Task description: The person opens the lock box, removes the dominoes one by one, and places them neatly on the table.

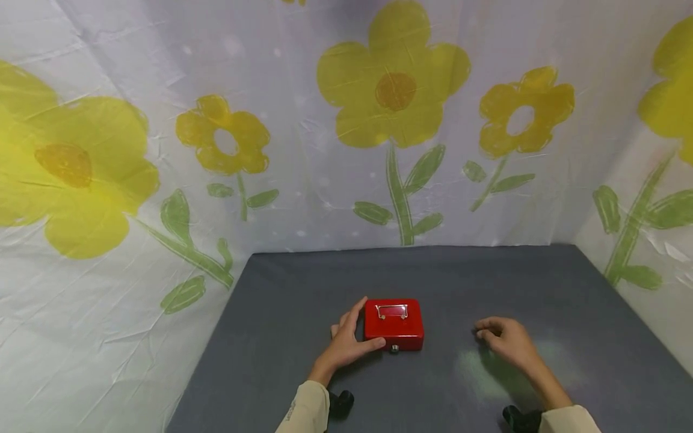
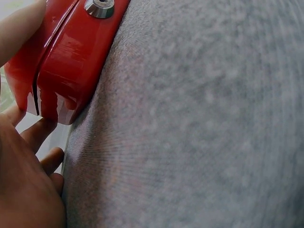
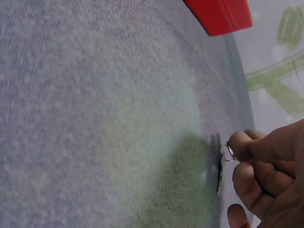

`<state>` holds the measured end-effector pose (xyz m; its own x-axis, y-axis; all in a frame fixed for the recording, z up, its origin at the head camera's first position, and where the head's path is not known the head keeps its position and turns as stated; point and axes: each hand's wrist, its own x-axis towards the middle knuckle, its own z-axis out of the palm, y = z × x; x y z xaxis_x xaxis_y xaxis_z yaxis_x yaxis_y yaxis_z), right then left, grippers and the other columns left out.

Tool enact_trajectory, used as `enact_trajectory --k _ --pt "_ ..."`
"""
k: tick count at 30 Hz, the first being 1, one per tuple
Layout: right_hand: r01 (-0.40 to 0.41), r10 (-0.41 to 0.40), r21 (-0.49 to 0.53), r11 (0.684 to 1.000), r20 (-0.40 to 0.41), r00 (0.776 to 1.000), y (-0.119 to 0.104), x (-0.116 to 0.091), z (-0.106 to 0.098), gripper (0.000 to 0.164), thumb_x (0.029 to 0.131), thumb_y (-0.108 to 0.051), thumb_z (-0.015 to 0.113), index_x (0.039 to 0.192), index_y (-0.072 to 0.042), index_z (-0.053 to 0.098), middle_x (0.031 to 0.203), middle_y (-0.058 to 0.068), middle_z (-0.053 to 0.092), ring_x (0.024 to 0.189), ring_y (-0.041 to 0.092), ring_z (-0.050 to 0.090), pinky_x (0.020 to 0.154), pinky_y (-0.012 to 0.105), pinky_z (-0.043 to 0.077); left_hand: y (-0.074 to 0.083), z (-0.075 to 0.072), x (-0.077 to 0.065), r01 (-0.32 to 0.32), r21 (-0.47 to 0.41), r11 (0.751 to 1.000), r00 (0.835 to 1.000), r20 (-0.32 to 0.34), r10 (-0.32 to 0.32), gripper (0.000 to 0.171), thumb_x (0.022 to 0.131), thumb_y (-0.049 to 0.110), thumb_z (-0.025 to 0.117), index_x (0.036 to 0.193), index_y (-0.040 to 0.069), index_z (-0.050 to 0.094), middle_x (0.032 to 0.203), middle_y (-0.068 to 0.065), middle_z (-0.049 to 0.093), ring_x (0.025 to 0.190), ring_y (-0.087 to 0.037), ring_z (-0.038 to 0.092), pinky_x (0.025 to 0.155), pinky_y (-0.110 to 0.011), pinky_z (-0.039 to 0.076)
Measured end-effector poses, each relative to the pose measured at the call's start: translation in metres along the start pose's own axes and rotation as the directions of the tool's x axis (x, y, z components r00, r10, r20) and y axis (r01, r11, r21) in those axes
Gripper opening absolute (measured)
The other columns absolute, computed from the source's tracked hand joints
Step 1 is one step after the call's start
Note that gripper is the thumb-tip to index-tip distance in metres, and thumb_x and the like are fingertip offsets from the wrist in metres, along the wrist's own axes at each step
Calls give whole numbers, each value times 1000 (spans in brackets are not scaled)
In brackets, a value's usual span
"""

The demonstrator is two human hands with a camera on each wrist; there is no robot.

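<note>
Here, a red cash box (image 1: 397, 329) sits on the gray surface (image 1: 444, 279), its lock (image 1: 394, 348) facing the person. The left hand (image 1: 348, 345) grips the box at its left side, thumb over the front edge and fingers against the side. Well apart to the right, the right hand (image 1: 509, 341) pinches a metal ring (image 3: 229, 153), a thin key (image 3: 220, 176) hanging from it.

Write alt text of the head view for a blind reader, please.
A left hand holds a glossy red rectangular box on a grey table; the right hand, apart, pinches something small. Large yellow flowers decorate the white backdrop.
</note>
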<state>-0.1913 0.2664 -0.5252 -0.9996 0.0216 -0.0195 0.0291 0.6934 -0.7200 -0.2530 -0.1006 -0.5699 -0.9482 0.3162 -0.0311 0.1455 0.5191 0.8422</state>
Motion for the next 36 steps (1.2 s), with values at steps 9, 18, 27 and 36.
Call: enact_trajectory --k 9,18,27,36 --pt "128 -128 32 991 13 992 -10 2 4 17 98 -9 65 110 -4 76 102 10 72 81 8 63 64 27 50 2 -1 1 -22 8 1000 1000 -3 22 103 75 64 78 160 42 24 165 -2 32 145 -28 28 104 -59 31" --pt "223 -224 25 974 86 971 -2 4 16 13 96 -7 68 106 -11 76 105 7 75 88 12 71 71 24 55 1 0 2 4 12 1000 1000 -2 -4 103 74 65 78 159 45 24 165 -3 32 142 -30 26 103 -59 35" --pt "193 -195 35 981 52 979 -3 1 23 25 86 -1 77 111 -1 71 84 0 67 69 0 60 61 24 49 1 -1 0 3 6 1000 1000 -3 -3 102 74 65 78 159 45 24 165 -4 31 144 -30 26 103 -58 32" --pt "184 -184 19 983 -12 983 -6 -2 26 8 88 -6 77 91 -11 73 87 1 75 71 3 66 60 23 52 1 0 -1 18 4 1000 1000 -6 -18 102 74 65 79 159 45 25 165 -5 31 142 -32 25 104 -61 35"
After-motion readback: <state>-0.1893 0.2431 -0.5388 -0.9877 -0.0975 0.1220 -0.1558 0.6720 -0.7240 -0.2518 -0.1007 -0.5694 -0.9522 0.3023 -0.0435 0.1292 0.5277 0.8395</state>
